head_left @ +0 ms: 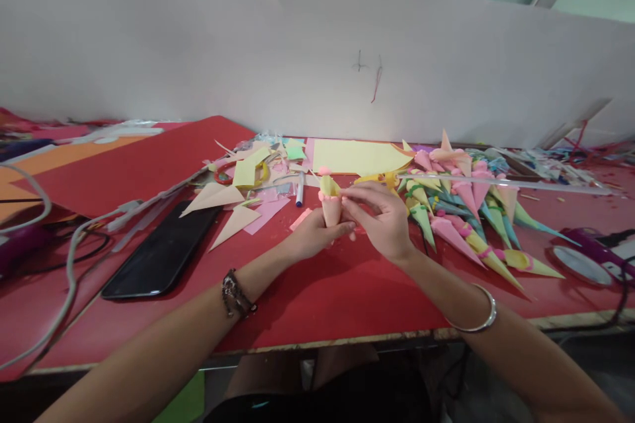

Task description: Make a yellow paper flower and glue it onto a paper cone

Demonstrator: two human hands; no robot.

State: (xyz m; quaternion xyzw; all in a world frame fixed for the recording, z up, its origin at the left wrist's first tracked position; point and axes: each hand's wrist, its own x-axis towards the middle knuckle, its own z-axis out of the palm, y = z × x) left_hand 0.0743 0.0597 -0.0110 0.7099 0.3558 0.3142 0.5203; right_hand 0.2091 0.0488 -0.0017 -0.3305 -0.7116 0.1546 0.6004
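Observation:
A small peach paper cone [332, 213], with bumpy pink trim round its rim and yellow paper showing at the top, is held upright above the middle of the table. My left hand [313, 236] is closed round the cone's lower part, thumb across its front. With fingertips pinched together, my right hand [383, 219] presses the pink trim [328, 196] at the cone's right side. Its fingers partly cover that edge. To the right lies a pile of finished-looking paper cones [466, 195] in pink, yellow, green and blue.
A black phone [161, 254] lies at left, beside flat peach paper pieces [235, 228]. Behind are a marker pen [299, 190], scissors [225, 173] and yellow sheets [354, 156]. A white cable [74, 258] runs along the left; a purple glue gun-like tool [598, 251] lies right.

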